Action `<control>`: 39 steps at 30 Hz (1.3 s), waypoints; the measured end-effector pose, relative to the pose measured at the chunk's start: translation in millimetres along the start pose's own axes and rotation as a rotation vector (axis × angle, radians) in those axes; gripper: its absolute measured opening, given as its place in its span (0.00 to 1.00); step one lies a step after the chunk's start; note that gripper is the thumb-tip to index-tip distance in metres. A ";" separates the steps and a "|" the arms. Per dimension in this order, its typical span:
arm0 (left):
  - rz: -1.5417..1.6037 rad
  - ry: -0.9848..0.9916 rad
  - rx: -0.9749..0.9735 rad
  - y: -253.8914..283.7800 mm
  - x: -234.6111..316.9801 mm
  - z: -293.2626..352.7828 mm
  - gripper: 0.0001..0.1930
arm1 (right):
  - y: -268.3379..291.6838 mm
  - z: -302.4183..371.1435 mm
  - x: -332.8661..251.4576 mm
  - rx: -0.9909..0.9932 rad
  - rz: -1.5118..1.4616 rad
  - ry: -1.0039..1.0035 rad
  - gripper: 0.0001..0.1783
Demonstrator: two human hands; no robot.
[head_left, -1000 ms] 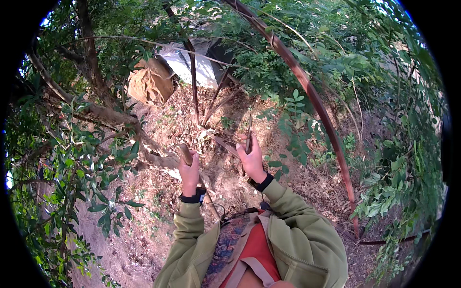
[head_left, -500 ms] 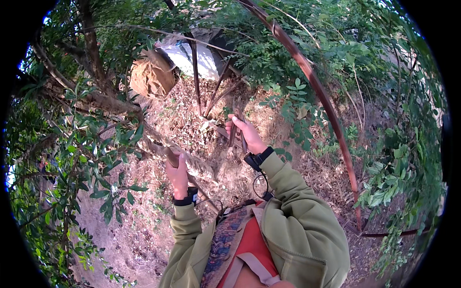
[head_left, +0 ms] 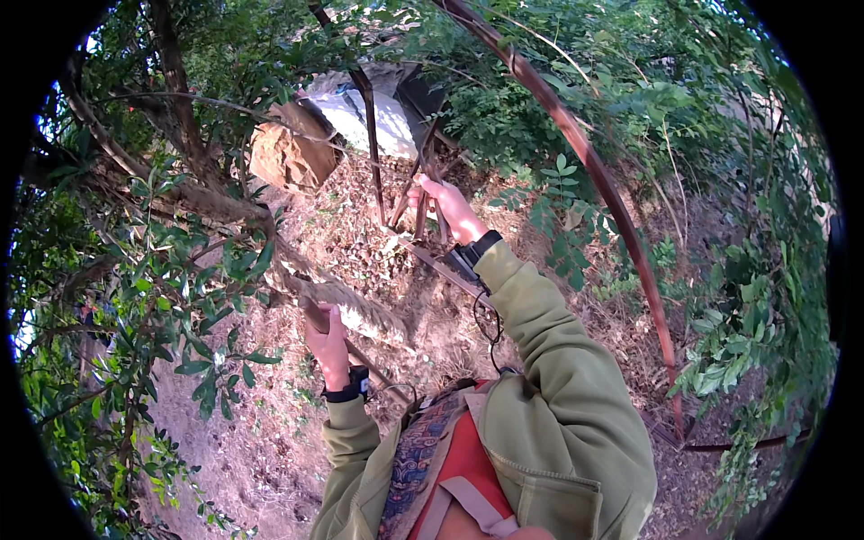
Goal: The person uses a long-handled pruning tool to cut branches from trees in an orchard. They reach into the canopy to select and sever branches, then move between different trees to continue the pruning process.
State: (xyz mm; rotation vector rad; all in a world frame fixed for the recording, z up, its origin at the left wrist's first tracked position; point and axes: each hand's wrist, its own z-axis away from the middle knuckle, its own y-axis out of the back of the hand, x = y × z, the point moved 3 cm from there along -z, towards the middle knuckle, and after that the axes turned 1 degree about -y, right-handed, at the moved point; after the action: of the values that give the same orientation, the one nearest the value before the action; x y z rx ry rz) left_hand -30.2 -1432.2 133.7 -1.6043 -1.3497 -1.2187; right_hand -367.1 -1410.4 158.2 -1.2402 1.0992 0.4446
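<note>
My left hand [head_left: 328,343] is closed around the end of a thick brown stick [head_left: 314,310] close to my chest, beside a rough tree branch [head_left: 355,304]. My right hand [head_left: 448,208] reaches far forward and grips a thin upright stem [head_left: 421,187] among a cluster of bare stems rising from the ground. Both wrists wear dark bands, and my sleeves are olive green.
A long reddish curved branch [head_left: 601,191] arcs down the right side. Leafy branches [head_left: 191,270] crowd the left and right. A cut tree stump [head_left: 290,156] and a grey-white sheet [head_left: 385,117] lie ahead on ground [head_left: 360,234] strewn with dry leaves.
My right hand has stretched forward and upward to the thin stems. My left hand has dropped back and to the left with the stick. The view has tilted toward the ground ahead.
</note>
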 end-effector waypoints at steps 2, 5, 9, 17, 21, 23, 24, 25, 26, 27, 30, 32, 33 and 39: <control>-0.025 -0.005 0.008 0.4 -0.4 -2.1 0.07 | -4.9 8.5 2.6 -0.048 0.017 -0.063 0.24; -0.040 0.028 0.025 -3.5 1.4 -1.2 0.07 | -15.3 21.8 16.9 -0.083 -0.065 -0.078 0.18; -0.008 0.056 0.035 -10.7 4.0 -1.6 0.06 | -9.4 15.9 36.5 -0.107 -0.108 -0.092 0.19; 0.008 0.060 0.070 -13.2 -1.7 -4.8 0.06 | -0.3 -8.0 20.3 -0.082 -0.083 -0.027 0.22; 0.035 0.059 0.052 -15.1 -7.4 -10.9 0.06 | 7.9 -21.2 17.7 -0.015 0.009 0.089 0.22; 0.013 0.056 0.049 -14.5 -10.8 -13.9 0.06 | 9.4 -24.8 16.8 0.005 -0.014 0.114 0.23; 0.000 0.064 0.053 -14.9 -10.4 -15.0 0.06 | 8.9 -25.9 14.9 0.030 -0.038 0.114 0.23; -0.013 0.071 0.055 -15.7 -9.2 -15.9 0.06 | 8.4 -26.8 12.6 0.056 -0.063 0.114 0.23; -0.025 0.078 0.058 -16.2 -8.8 -17.0 0.06 | 8.8 -27.9 11.2 0.081 -0.087 0.114 0.23; -0.029 0.077 0.061 -16.4 -9.4 -17.7 0.06 | 10.4 -28.7 9.0 0.072 -0.085 0.135 0.22; -0.031 0.077 0.061 -17.4 -10.4 -20.1 0.07 | 14.3 -29.5 2.8 0.047 -0.089 0.172 0.17; -0.024 0.083 0.051 -19.1 -8.2 -21.2 0.07 | 12.3 -27.7 0.9 0.038 -0.106 0.160 0.16; -0.033 0.081 0.058 -19.3 -9.8 -21.9 0.07 | 12.1 -27.5 1.6 0.044 -0.118 0.153 0.15; -0.086 0.087 0.070 -26.9 -9.0 -23.7 0.06 | 27.5 -34.5 19.8 0.109 -0.150 0.051 0.15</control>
State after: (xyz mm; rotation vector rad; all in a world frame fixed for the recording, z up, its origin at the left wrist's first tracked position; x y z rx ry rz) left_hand -61.7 -1451.3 131.1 -1.4415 -1.4024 -1.2633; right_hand -394.2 -1438.1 129.2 -1.2333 1.0514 0.2373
